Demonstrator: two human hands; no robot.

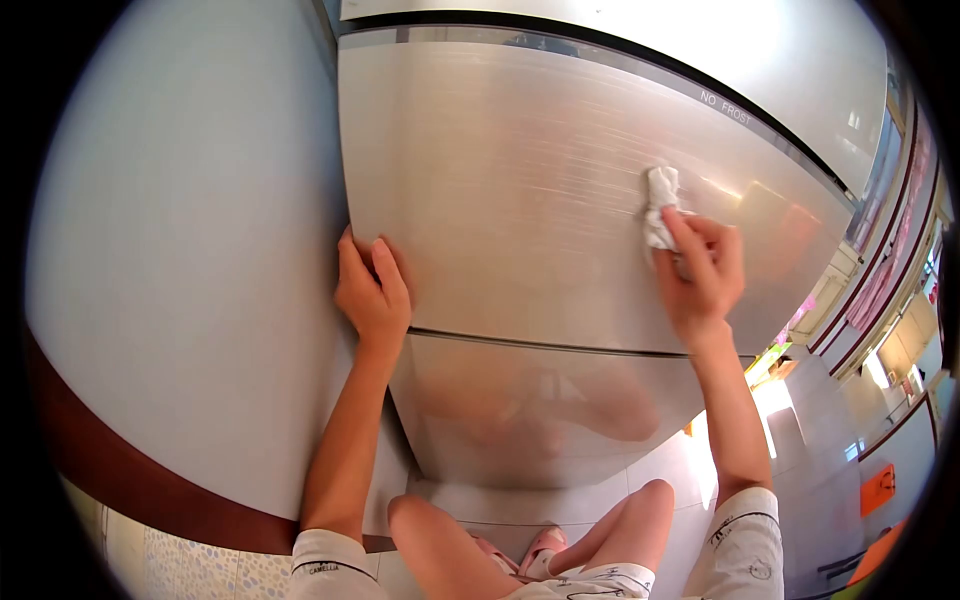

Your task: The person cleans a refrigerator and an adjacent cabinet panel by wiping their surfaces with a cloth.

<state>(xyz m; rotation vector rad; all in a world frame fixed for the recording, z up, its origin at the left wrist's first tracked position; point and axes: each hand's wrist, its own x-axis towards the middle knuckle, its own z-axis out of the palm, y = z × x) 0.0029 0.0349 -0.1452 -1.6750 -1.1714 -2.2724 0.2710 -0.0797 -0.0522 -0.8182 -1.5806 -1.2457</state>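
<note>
Pinching a crumpled white cloth (660,190) against the silver metal refrigerator door (520,220), the right hand (706,268) risked dropping it if its grip slackened; the left hand (374,295), grip unclear, touched the door's edge, where pulling might have opened it.

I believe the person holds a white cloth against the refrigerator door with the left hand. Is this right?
Wrong hand: the head view shows the right hand holding the white cloth against the refrigerator door, with the left hand at the door's left edge.
</note>
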